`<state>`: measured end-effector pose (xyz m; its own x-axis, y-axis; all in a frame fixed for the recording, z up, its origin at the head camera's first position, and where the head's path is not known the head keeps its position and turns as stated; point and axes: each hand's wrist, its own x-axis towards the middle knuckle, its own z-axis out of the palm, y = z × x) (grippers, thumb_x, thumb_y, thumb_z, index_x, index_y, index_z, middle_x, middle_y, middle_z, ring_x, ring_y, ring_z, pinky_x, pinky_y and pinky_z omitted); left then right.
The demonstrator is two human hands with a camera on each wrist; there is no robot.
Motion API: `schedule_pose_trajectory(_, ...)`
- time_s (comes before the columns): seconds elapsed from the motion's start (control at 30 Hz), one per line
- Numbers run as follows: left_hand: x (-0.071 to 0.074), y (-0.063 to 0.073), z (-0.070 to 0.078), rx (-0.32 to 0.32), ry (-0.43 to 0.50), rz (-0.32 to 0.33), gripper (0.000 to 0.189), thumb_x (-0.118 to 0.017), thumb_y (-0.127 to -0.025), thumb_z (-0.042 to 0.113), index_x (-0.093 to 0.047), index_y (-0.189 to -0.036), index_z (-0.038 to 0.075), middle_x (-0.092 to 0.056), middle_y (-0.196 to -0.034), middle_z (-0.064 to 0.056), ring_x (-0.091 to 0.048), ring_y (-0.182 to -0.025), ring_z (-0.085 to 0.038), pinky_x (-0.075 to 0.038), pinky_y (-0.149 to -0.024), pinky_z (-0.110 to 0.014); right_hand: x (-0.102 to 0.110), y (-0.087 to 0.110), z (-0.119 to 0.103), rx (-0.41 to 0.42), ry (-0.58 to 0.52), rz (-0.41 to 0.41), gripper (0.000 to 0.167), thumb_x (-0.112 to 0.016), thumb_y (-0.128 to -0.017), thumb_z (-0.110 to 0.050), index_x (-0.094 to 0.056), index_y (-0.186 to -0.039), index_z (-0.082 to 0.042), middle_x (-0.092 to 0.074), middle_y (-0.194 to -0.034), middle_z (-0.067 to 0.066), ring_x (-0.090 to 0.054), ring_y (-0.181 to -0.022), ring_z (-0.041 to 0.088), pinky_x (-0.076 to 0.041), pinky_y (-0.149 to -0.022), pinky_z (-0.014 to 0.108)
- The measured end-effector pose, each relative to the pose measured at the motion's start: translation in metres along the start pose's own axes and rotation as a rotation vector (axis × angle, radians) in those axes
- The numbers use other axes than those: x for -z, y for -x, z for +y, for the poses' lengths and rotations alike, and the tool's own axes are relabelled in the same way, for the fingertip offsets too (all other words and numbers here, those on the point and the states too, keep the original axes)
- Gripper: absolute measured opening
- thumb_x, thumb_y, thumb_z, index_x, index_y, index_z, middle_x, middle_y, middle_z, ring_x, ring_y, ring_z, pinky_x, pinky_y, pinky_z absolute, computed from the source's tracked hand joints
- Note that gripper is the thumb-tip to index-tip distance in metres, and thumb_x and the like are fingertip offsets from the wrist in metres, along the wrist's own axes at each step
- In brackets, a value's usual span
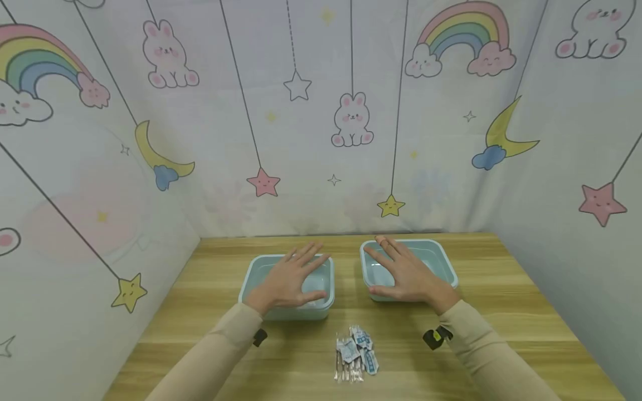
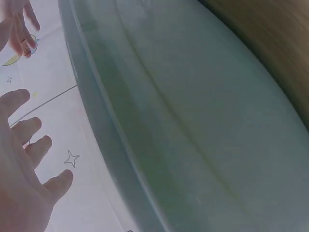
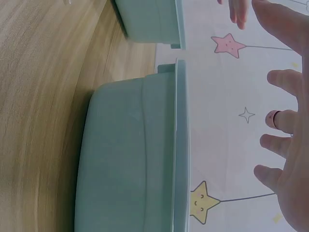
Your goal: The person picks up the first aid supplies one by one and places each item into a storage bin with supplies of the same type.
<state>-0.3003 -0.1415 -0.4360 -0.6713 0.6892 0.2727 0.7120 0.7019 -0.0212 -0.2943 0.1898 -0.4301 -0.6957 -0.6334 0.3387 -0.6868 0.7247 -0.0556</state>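
In the head view my left hand [image 1: 291,278] is held over the left pale blue-green plastic basin [image 1: 296,314], fingers spread and nothing in them. My right hand [image 1: 403,273] hovers the same way above the right basin [image 1: 443,256], palm down with fingers apart; a ring circles one finger. Between and nearer to me lies a small pile on the table: thin clear-wrapped sticks, perhaps cotton swabs [image 1: 346,372], with several small white and blue packets [image 1: 349,351] on and beside them. The right wrist view shows the right hand [image 3: 289,130] above the rim of its basin [image 3: 120,159].
The basins stand side by side with a gap on a wood-grain table [image 1: 200,328]. A white curtain [image 1: 311,139] printed with rabbits, stars and rainbows closes off the back and both sides. Black wrist cameras [image 1: 435,337] hang below the sleeves.
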Motion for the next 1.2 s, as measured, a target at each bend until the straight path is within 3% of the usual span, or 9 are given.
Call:
schedule_pose_trajectory(0.17,0.006,0.004,-0.01,0.022,0.08,0.051,0.083,-0.055,-0.087,0.063,-0.03,-0.154,0.02,-0.024,-0.161,-0.008,-0.026,-0.147,-0.03,-0.027,-0.115,-0.055,0.001,0.002,0.001,-0.009,-0.042,-0.029,0.087,-0.055,-0.087,-0.067,-0.026,-0.155,-0.02,-0.021,-0.161,0.017,-0.024,-0.145,0.04,-0.031,-0.11,0.06)
schedule_pose_trajectory(0.4,0.016,0.019,-0.035,0.129,0.18,0.088,0.076,-0.058,-0.089,0.058,-0.037,-0.151,0.021,-0.036,-0.156,-0.003,-0.035,-0.142,-0.026,-0.029,-0.115,-0.052,0.003,0.003,0.001,-0.025,-0.134,-0.044,0.087,-0.06,-0.087,-0.063,-0.026,-0.155,-0.022,-0.032,-0.156,0.016,-0.03,-0.143,0.038,-0.034,-0.108,0.059)
schedule_pose_trajectory(0.6,0.014,0.035,-0.052,0.207,0.298,0.131,0.069,-0.062,-0.09,0.05,-0.041,-0.149,0.021,-0.041,-0.153,-0.005,-0.038,-0.14,-0.029,-0.033,-0.111,-0.055,0.004,0.006,0.0,-0.033,-0.165,-0.026,0.082,-0.065,-0.086,-0.057,-0.033,-0.153,-0.02,-0.044,-0.149,0.015,-0.04,-0.137,0.038,-0.039,-0.105,0.058)
schedule_pose_trajectory(0.83,0.009,0.051,-0.061,0.286,0.343,0.178,0.064,-0.066,-0.091,0.041,-0.045,-0.146,0.017,-0.045,-0.149,-0.012,-0.04,-0.137,-0.036,-0.034,-0.107,-0.062,0.001,0.01,-0.004,-0.008,-0.202,0.032,0.074,-0.068,-0.088,-0.049,-0.041,-0.149,-0.016,-0.053,-0.139,0.014,-0.05,-0.127,0.034,-0.046,-0.099,0.053)
schedule_pose_trajectory(1.07,0.006,0.074,-0.078,0.359,0.411,0.199,0.06,-0.068,-0.09,0.032,-0.046,-0.144,0.019,-0.045,-0.147,-0.011,-0.038,-0.137,-0.035,-0.033,-0.106,-0.065,-0.006,0.01,-0.009,0.07,-0.212,0.1,0.06,-0.073,-0.087,-0.032,-0.053,-0.139,-0.008,-0.061,-0.111,0.005,-0.058,-0.094,0.019,-0.051,-0.078,0.036)
schedule_pose_trajectory(1.2,0.001,0.086,-0.091,0.384,0.432,0.221,0.058,-0.069,-0.09,0.027,-0.047,-0.143,0.017,-0.045,-0.147,-0.014,-0.039,-0.135,-0.037,-0.037,-0.102,-0.064,-0.01,0.01,-0.011,0.105,-0.225,0.121,0.054,-0.074,-0.086,-0.027,-0.057,-0.133,-0.005,-0.063,-0.105,0.006,-0.058,-0.085,0.016,-0.051,-0.073,0.032)
